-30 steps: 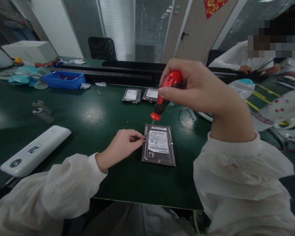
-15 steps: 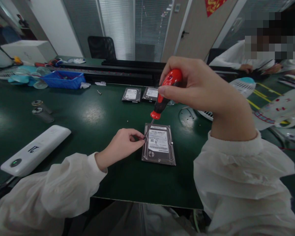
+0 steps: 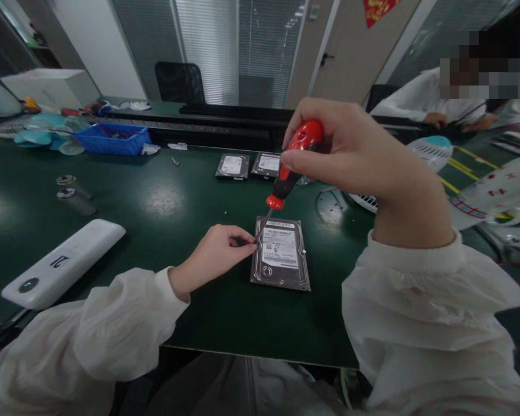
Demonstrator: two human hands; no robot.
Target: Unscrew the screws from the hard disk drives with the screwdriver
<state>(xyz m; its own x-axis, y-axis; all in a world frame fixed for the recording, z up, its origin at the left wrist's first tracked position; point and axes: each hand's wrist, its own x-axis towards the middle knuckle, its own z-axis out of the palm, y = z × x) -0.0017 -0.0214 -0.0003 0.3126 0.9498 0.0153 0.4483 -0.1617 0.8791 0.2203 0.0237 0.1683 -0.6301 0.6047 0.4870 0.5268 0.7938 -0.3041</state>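
A silver hard drive [image 3: 280, 254] with a white label lies flat on the dark green table [image 3: 164, 202] in front of me. My right hand [image 3: 351, 153] is closed round the red and black handle of a screwdriver [image 3: 291, 164]; its thin shaft slants down to the drive's left edge. My left hand [image 3: 219, 251] rests on the table beside that edge, fingers pinched together at the screwdriver tip. What the pinch holds is too small to see.
Two more hard drives [image 3: 233, 166] [image 3: 266, 164] lie further back. A white device [image 3: 63, 263] marked 21 sits at the left, two small cylinders [image 3: 71, 193] behind it, a blue bin [image 3: 112, 140] at the far left. A white fan [image 3: 420, 159] lies right. Another person [image 3: 420, 101] sits beyond.
Nothing has visibly moved; both hands keep their hold at the drive's left edge, with only a slight shift of the view.
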